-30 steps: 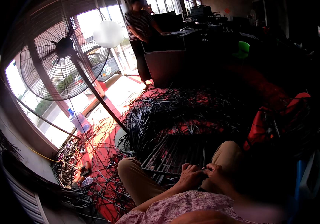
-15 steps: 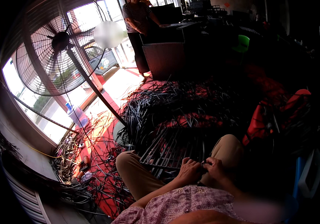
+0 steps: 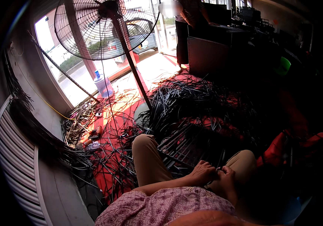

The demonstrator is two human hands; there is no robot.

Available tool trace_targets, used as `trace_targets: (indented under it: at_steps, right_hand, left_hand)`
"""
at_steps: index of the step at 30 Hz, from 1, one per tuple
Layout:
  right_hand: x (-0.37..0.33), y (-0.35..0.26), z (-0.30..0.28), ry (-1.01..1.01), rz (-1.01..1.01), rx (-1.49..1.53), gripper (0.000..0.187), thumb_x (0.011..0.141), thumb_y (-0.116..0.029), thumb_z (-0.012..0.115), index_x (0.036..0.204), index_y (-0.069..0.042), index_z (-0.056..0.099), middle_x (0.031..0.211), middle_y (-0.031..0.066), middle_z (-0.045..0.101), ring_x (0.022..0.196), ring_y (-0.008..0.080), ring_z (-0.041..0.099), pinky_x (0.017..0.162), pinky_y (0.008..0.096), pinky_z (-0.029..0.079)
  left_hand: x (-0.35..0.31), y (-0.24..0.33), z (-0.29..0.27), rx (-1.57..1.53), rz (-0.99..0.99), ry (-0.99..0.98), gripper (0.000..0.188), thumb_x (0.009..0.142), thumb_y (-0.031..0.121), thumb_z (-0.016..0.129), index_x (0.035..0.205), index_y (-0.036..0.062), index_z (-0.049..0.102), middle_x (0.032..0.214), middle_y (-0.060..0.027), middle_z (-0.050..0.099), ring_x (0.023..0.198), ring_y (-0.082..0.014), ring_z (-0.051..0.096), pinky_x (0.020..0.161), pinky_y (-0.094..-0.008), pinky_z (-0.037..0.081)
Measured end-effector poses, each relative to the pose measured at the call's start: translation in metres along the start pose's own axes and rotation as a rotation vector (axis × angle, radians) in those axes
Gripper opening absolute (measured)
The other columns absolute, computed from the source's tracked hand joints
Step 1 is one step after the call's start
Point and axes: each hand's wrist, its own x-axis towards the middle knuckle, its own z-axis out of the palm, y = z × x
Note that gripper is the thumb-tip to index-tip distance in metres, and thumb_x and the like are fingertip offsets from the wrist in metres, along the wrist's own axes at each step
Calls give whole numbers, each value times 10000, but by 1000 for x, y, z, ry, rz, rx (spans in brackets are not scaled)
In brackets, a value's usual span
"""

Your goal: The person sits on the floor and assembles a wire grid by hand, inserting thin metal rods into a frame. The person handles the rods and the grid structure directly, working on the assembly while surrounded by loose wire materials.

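Both hands work close together over my lap, between my bent knees. My left hand (image 3: 203, 172) has its fingers curled down at the near edge of a lattice of dark flat strips (image 3: 178, 160). My right hand (image 3: 227, 176) is closed in a pinch right beside it, on a dark strip that stands up between the hands. Shadow hides the fingertips and most of the strip's lower end. The lattice lies slanted past my left knee, its strips spread apart.
Loose black strips (image 3: 176, 100) lie heaped on the red floor (image 3: 108, 188). A large stand fan (image 3: 108, 9) rises ahead, with a water jug (image 3: 103, 86) by the window. A white radiator (image 3: 18, 162) stands at left. A person (image 3: 183, 35) is at a dark desk at the back.
The view has swung left and down, so the surroundings sit farther right and more of the radiator shows. Both hands stay together at the lattice's edge, with little visible change in grip.
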Motion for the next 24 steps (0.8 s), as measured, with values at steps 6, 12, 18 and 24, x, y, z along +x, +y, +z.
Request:
trace_targets:
  at_steps: [6,12,18,24]
  right_hand:
    - [10,-39,-5,-51,-62,-77,71,822,-39,654,806,22,621,701,22,625,668,76,560,581,283,484]
    - [4,-86,-8,-47,148,182,95,859,-5,662,781,10,609,683,5,597,625,50,530,542,251,460]
    - [6,-44,-1,3,64,5,86,852,-11,662,781,8,617,679,-13,594,636,50,530,549,253,460]
    - [11,-52,-2,-25,159,156,29,810,-4,651,786,7,639,697,-10,616,642,55,538,573,252,466]
  left_hand:
    - [-7,-12,11,-108,63,202,242,812,333,690,880,103,653,850,-75,662,915,-262,624,891,-390,410]
    - [-8,-6,4,28,94,116,119,798,243,663,876,180,727,905,-23,700,918,-237,638,868,-381,447]
    - [-11,-11,14,-35,131,195,167,803,255,688,922,140,719,877,-29,685,907,-228,629,856,-369,430]
    - [-5,-20,24,-73,-3,87,176,798,284,708,883,131,683,875,-38,666,937,-235,616,858,-368,434]
